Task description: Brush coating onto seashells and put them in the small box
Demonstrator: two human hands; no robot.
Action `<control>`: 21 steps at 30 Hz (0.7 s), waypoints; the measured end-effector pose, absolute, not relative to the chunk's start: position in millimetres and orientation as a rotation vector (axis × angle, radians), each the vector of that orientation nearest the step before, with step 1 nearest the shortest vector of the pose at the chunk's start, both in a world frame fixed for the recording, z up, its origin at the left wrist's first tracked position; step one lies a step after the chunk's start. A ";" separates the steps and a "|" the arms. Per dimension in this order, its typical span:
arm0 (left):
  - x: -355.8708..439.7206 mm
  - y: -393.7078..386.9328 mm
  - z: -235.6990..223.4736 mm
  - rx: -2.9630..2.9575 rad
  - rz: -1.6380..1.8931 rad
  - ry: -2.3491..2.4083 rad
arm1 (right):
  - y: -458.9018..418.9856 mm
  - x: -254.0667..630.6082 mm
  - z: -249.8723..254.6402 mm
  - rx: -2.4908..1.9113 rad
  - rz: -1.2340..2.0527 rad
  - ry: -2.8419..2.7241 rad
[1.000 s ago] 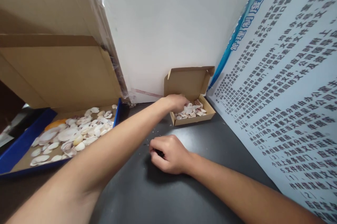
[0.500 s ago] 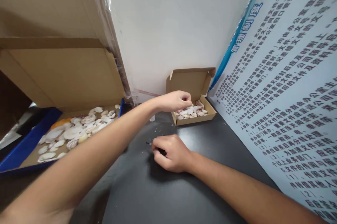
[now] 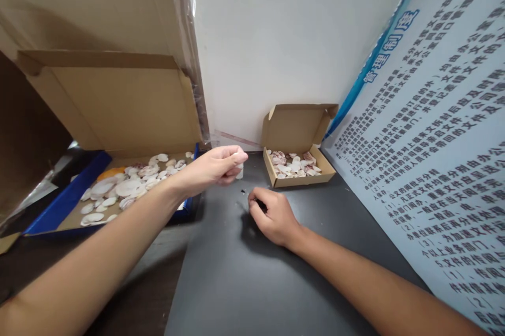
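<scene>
My left hand (image 3: 221, 165) is closed, thumb pressed against curled fingers, in the air between the two shell boxes; whatever it may hold is hidden. Just behind its thumb shows a small whitish piece (image 3: 240, 172), apparently on the table. My right hand (image 3: 275, 216) rests low over the dark table, fingers curled in a loose pinch whose contents I cannot see. A tiny dark bit (image 3: 243, 191) lies by its fingertips. White and brownish seashells (image 3: 298, 166) fill the small cardboard box (image 3: 305, 181) beyond it. Many larger shells (image 3: 128, 187) lie in the blue-edged box at left, partly behind my left forearm.
The large box's cardboard lid (image 3: 130, 110) stands upright at the left, and the small box's lid (image 3: 298, 126) is raised too. A white wall (image 3: 292, 31) closes off the back. On the right leans a printed board (image 3: 426, 157). The table (image 3: 224, 283) is dark grey.
My left hand has moved left, away from above the small box, so its shells show more fully. The view has shifted left. My right hand stays curled low over the table.
</scene>
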State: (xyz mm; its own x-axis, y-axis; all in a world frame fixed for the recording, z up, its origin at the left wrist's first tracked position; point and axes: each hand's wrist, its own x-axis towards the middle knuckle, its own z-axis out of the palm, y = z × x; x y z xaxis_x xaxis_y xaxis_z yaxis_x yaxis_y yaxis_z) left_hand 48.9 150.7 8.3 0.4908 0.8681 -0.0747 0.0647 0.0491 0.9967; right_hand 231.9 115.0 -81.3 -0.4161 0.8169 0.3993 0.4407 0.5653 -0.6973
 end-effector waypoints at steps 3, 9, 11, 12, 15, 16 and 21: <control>40.7 152.5 -2.0 1.328 0.845 1.025 | 117.7 234.2 -80.1 -1.010 0.654 -2.024; 41.5 154.6 -12.8 1.243 0.948 1.080 | 121.7 236.1 -79.0 -1.013 0.695 -1.953; 42.0 154.2 -14.2 1.248 0.967 1.049 | 122.5 236.0 -79.8 -1.002 0.692 -1.962; 41.8 154.0 -14.9 1.254 0.973 1.032 | 122.6 236.0 -80.1 -0.997 0.691 -1.967; 39.5 154.8 -18.8 1.293 0.961 1.022 | 122.4 236.3 -80.7 -0.986 0.689 -1.971; 38.5 155.8 -21.2 1.310 0.947 1.039 | 122.4 236.5 -80.7 -0.986 0.688 -1.968; 35.0 164.2 -37.8 1.383 0.856 1.219 | 124.5 238.2 -80.3 -1.009 0.668 -1.924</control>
